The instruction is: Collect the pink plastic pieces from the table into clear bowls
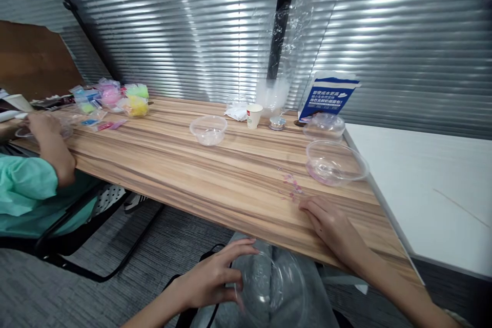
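My left hand [219, 274] grips the rim of a clear plastic bowl [286, 287], held over my lap just below the table edge. Fingers and thumb are closed around its left side. On the tabletop, my right hand [326, 218] rests with its fingers pressed together; their tips point down, so anything between them is hidden. Just beyond those fingertips lie scattered small pink and purple bits [292, 183]. Farther off stands another clear bowl [336, 164], with a pinkish tint at its bottom left.
Another clear bowl [208, 130] is mid-table. Behind it are a paper cup [253, 115], a round clear container [277, 123] and a blue box [328, 97]. Colourful packets [111, 97] lie far left, near a co-worker's hand [44, 125]. A white table [423, 179] adjoins at right.
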`<state>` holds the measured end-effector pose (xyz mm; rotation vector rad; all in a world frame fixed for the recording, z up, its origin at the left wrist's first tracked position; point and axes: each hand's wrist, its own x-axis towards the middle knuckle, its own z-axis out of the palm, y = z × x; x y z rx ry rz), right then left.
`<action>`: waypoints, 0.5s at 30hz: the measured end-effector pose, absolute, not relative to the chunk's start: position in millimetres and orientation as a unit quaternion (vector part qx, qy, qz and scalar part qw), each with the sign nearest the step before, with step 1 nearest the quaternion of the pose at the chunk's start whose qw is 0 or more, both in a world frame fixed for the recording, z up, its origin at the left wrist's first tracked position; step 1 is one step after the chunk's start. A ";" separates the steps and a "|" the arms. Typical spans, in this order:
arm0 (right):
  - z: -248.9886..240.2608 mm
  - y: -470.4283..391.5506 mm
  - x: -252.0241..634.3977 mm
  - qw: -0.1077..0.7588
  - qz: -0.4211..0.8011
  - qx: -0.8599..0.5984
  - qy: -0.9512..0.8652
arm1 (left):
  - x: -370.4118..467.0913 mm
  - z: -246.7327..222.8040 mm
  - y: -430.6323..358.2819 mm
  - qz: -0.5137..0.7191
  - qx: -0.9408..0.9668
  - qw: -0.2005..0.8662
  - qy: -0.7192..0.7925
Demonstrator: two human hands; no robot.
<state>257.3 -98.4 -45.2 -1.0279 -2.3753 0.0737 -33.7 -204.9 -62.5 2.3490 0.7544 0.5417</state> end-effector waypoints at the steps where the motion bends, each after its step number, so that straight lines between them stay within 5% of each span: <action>1: -45.9 -98.5 257.4 0.273 0.023 -0.379 -0.884 | -33.7 -62.1 -204.9 0.202 0.886 0.303 0.287; 15: -45.5 -102.2 259.4 0.270 0.022 -0.356 -0.895 | -31.3 -53.4 -202.8 0.165 0.894 0.301 0.288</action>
